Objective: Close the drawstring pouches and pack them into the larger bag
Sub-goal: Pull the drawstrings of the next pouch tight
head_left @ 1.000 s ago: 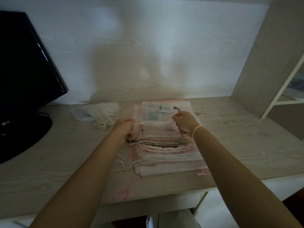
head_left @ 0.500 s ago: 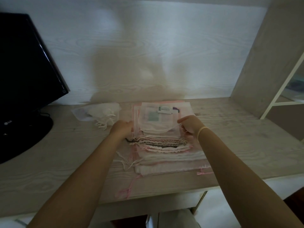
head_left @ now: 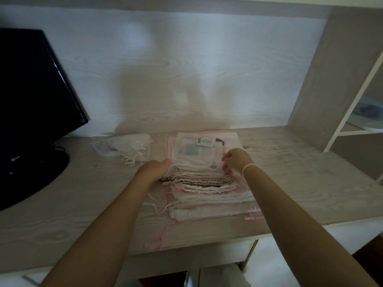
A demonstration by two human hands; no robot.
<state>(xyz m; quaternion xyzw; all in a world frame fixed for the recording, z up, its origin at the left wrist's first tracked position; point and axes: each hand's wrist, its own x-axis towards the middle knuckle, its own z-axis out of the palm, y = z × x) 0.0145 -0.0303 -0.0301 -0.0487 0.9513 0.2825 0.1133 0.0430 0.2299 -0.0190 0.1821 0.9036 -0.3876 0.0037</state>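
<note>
Head view shows your top sheer pouch (head_left: 191, 156) lying on a stack of pouches (head_left: 209, 195) in the middle of the tabletop (head_left: 300, 179). Your left hand (head_left: 154, 169) pinches the drawstring at its left edge; your right hand (head_left: 235, 160) has its fingers curled on the string at the right. A closed white pouch (head_left: 132, 147) lies to the left, near a dark monitor (head_left: 31, 104).

Sheer white cloth pouches (head_left: 193, 156), pale matt wood-grain desk (head_left: 290, 179), glossy black monitor (head_left: 31, 90)
</note>
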